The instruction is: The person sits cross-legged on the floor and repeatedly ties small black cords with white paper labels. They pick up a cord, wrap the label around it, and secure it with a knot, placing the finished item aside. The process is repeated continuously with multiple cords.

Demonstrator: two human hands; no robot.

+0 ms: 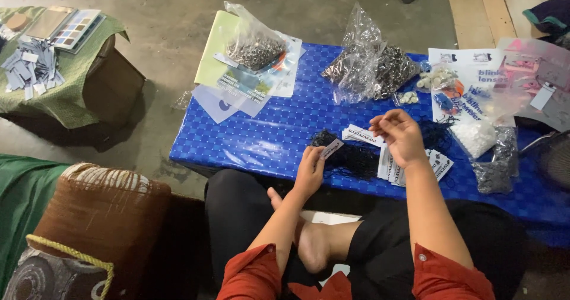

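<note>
The reference landmark is the low table with the blue checkered cover (267,133).

The left hand (310,169) is at the near edge of the table. Its fingers are pinched together on a small white paper tag (331,148), which is held tilted above the cover.

The right hand (402,136) is raised above the middle of the table. Its thumb and fingertips are drawn together; what they grip is too small to identify.

A bundle of black cord (350,154) lies on the table between the two hands. A stack of white tags (439,164) lies beside and partly under the right hand. Two clear bags of metal eyelets (380,68) (256,47) rest at the far side of the table.
</note>
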